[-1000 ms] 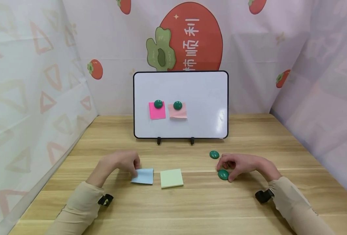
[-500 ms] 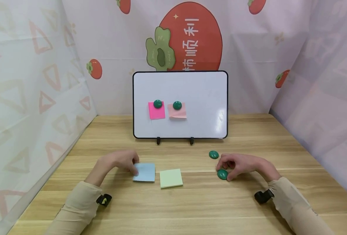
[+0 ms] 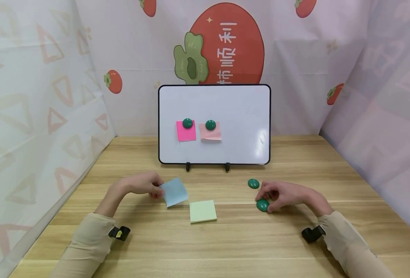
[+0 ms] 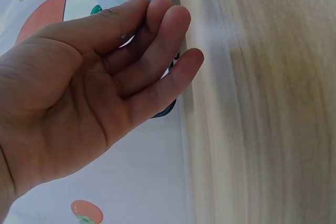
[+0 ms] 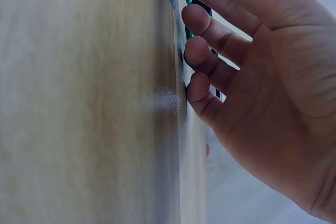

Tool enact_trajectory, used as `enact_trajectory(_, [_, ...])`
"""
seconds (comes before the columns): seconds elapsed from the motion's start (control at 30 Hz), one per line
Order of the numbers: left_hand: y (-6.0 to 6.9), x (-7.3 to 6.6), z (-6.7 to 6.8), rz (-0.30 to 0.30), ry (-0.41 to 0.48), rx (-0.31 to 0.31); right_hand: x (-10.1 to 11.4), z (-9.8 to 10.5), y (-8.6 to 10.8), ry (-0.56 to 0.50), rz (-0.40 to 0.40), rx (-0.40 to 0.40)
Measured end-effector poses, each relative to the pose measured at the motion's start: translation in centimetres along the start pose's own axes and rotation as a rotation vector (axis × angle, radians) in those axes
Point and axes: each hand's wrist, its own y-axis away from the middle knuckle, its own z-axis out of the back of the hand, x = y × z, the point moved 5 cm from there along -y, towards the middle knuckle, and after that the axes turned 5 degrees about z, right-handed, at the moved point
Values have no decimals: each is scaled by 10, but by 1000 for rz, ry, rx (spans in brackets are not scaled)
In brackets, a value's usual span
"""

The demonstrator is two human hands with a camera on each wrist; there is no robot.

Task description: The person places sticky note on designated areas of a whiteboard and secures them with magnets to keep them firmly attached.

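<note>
Blue note (image 3: 175,192), pinched at the left edge between thumb and forefinger of the left hand (image 3: 142,184). Extends to the right from the fingertips, roughly square, so with no clear long axis, and set askew. Sits left of centre over the table (image 3: 208,251), just beyond and to the left of the light green pad (image 3: 203,211). Looks raised from the wood, but cannot tell whether any edge touches. Much nearer to the left hand than to the right. In the left wrist view, thumb and forefinger together at the paper, other fingers loosely bent.

Well to the right, right hand (image 3: 285,194), with thumb and forefinger clamped on opposite sides of the near green magnet (image 3: 263,205). Cannot tell whether that magnet rests on the wood. Just beyond, far green magnet (image 3: 253,183), loose on the table.

Farther back, whiteboard (image 3: 241,112), standing upright on black feet (image 3: 188,166), with the left end straight beyond the note. On it, bright pink note (image 3: 186,134) under the left board magnet (image 3: 187,123); beside that, pale pink note (image 3: 210,135) under the right board magnet (image 3: 210,124). Behind everything, printed backdrop (image 3: 139,50).
</note>
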Motion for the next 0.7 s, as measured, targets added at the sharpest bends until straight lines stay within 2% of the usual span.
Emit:
enact_trajectory(0.17, [0,-3,2,0,10,-31,-1,1,0,-4,37,-15])
enact_trajectory(0.3, [-2,-4,7,-3,7,-105,-2,1,-1,-7,37,-24])
enact_trajectory(0.47, [-9,-6,13,-10,25,-193,-3,2,-2,-14,-8,-17])
enact_trajectory(0.7, [-25,-21,18,-37,52,-208,-4,1,-1,3,-71,-11])
